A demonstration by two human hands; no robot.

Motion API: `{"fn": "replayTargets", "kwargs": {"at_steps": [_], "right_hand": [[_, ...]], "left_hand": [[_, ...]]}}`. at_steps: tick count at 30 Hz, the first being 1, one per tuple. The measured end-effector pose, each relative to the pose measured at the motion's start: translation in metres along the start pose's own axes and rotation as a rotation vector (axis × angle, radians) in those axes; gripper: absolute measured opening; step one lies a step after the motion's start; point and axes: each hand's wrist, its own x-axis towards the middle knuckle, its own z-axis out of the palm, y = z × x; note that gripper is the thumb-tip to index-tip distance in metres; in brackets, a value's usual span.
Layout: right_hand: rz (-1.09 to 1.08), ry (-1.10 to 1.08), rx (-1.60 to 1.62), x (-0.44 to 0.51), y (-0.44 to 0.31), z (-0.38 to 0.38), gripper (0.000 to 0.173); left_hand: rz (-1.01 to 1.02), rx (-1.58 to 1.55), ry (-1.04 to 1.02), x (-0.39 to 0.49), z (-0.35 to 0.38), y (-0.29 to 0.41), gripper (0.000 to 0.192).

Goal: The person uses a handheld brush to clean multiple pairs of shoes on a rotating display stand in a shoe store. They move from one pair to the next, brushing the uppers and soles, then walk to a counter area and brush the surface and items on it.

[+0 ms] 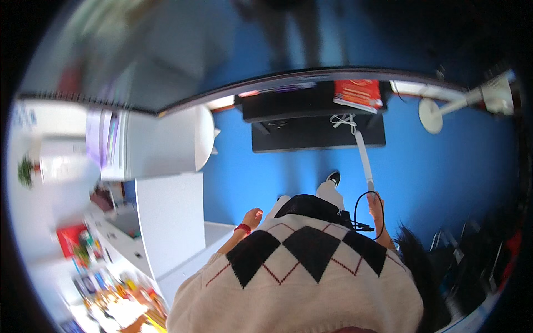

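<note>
My right hand grips the lower, greyish end of a long, slim white bar at my right side. A black cable loops around that hand and ends in dark connectors near my hip. At the bar's far end lies a bundled white cord, by the base of a black stand. On my left, my left hand, with a red band at the wrist, hangs beside my thigh and touches nothing visible; how far its fingers are closed is not clear.
Ahead, a large dark screen stands above the black stand, whose shelf bears a red printed packet. A white round-based stand is at right. White cabinets and a cluttered table are at left. Dark chairs stand at lower right on blue flooring.
</note>
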Motion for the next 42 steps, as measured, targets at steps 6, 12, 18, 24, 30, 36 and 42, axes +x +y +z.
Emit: {"fn": "replayTargets", "kwargs": {"at_steps": [6, 12, 18, 24, 30, 36, 42], "right_hand": [[-0.363, -0.255, 0.014, 0.072, -0.176, 0.112, 0.034], [-0.706, -0.560, -0.402, 0.023, -0.326, 0.273, 0.038], [-1.184, -0.718, 0.049, -0.010, -0.546, 0.350, 0.030], [-1.096, -0.590, 0.029, -0.051, -0.775, 0.428, 0.042], [-1.127, -0.875, -0.213, -0.098, -0.826, 0.442, 0.039], [-1.434, -1.247, -0.256, -0.113, -0.842, 0.428, 0.041], [-1.355, -1.372, -0.337, -0.136, -0.848, 0.481, 0.039]], "left_hand": [[-0.281, -0.118, 0.163, -0.101, 0.043, -0.117, 0.019], [-0.475, -0.184, 0.607, -0.202, 0.032, -0.170, 0.037], [-0.264, 0.049, 1.439, -0.231, -0.164, -0.125, 0.050], [-0.334, 0.411, 1.667, -0.200, -0.322, -0.126, 0.051], [-0.562, 0.321, 1.661, -0.171, -0.346, -0.143, 0.040], [-0.573, 0.222, 1.747, -0.165, -0.309, -0.097, 0.023], [-0.682, 0.101, 1.619, -0.199, -0.228, -0.032, 0.008]]}}
